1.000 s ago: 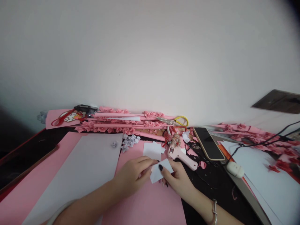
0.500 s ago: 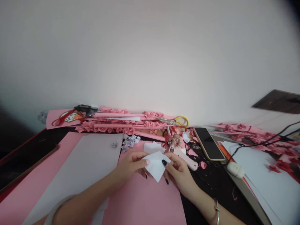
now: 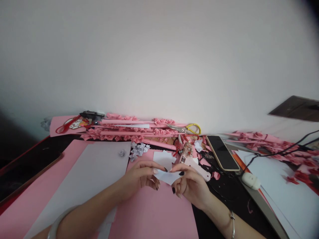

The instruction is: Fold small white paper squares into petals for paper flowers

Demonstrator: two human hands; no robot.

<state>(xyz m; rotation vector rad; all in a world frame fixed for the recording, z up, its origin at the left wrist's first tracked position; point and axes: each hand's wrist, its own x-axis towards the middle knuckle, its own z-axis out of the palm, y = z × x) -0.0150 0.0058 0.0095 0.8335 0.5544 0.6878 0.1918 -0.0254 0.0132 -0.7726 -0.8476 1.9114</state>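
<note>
1. Head view, lower centre of the frame: a small white paper point(image 3: 167, 177) is held up between the two hands, above a pink sheet point(image 3: 154, 212). It looks bent, with its upper edge towards the wall.
2. Left hand point(image 3: 142, 176), just left of the frame's lower centre: its grip is a light pinch, closed on the left end of the small white paper. The thumb lies on the near face, the index finger reaches along the upper edge to the middle, and the other fingers curl loosely below.
3. Right hand point(image 3: 194, 186), just right of the lower centre: its grip is pinched on the right end of the same paper. The dark-nailed thumb presses near that corner, and the index fingertip meets the upper edge close to the left hand's. The remaining fingers are curled underneath.
4. Just beyond the hands, at the centre: white paper pieces point(image 3: 163, 157) lie on the pink sheet, with a pale pink glue gun point(image 3: 198, 168) to their right, partly behind the right hand.
5. Left of centre: a cluster of white paper flowers point(image 3: 139, 150) lies near the top of the pink sheet.
6. Right of centre: a phone point(image 3: 222, 152) rests on the black worktop point(image 3: 221, 209), beyond the right hand; yellow-handled scissors point(image 3: 193, 128) lie near the wall.
</note>
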